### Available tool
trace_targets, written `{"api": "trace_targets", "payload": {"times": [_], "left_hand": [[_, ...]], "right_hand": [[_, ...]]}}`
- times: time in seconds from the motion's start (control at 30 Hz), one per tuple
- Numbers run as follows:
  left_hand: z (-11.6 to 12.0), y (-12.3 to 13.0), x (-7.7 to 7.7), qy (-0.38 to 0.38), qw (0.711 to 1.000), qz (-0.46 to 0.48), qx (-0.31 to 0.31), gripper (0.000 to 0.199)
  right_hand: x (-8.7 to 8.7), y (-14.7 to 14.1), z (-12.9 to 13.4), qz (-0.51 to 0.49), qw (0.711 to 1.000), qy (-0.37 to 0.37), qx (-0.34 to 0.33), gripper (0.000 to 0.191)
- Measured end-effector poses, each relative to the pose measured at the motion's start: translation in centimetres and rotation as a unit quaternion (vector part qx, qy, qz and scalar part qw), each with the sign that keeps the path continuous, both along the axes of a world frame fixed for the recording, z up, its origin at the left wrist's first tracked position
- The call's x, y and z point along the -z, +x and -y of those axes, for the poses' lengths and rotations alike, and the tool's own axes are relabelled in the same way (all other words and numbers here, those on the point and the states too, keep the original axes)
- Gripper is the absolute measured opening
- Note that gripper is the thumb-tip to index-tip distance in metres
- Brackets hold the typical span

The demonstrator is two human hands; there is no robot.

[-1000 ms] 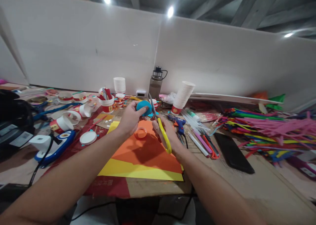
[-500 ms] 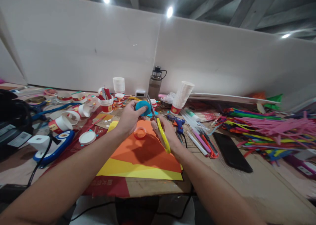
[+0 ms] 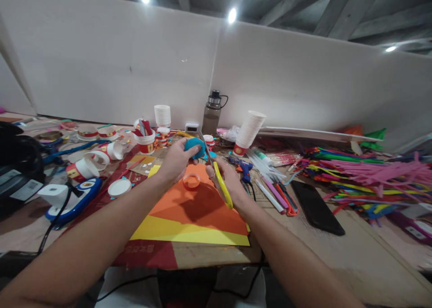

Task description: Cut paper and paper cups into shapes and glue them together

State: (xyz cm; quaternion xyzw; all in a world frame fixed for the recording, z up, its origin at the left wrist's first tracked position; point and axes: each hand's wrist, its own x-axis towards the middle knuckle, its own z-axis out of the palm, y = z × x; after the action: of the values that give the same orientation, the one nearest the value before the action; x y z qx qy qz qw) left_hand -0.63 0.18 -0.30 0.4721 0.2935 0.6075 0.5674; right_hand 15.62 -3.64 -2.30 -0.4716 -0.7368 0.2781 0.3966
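Note:
Between its thumb and fingers, my left hand (image 3: 176, 160) pinches a round teal piece (image 3: 195, 147). The yellow-handled scissors (image 3: 221, 182) are in my right hand (image 3: 227, 177), their blades pointing up and away beside the right edge of the teal piece. Whether the blades touch it I cannot tell. Below both hands lie orange sheets (image 3: 199, 209) on top of yellow sheets (image 3: 158, 229). A clear round ring or lid (image 3: 191, 181) rests on the orange paper.
Stacked paper cups (image 3: 249, 132), a bottle (image 3: 212, 114) and a cup of red tools (image 3: 145, 142) stand behind. To the right are a blue glue gun (image 3: 245, 169), a black phone (image 3: 317, 206) and colourful pipe cleaners (image 3: 371, 173). A white lid (image 3: 119, 187) lies left.
My left hand and the teal piece have shifted very slightly to the left. My right hand keeps its hold on the scissors, nearly unmoved.

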Motion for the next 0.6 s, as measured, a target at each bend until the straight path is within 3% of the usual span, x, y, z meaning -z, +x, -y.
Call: {"api": "trace_targets", "payload": {"times": [0.2, 0.6], "left_hand": [[-0.2, -0.1, 0.2, -0.004, 0.999, -0.020, 0.029, 0.024], [0.1, -0.9, -1.3, -0.025, 0.997, -0.052, 0.050, 0.030]], "right_hand": [[-0.2, 0.2, -0.2, 0.015, 1.000, 0.018, -0.001, 0.038], [-0.4, 0.2, 0.1, 0.016, 1.000, 0.010, -0.014, 0.043]]}}
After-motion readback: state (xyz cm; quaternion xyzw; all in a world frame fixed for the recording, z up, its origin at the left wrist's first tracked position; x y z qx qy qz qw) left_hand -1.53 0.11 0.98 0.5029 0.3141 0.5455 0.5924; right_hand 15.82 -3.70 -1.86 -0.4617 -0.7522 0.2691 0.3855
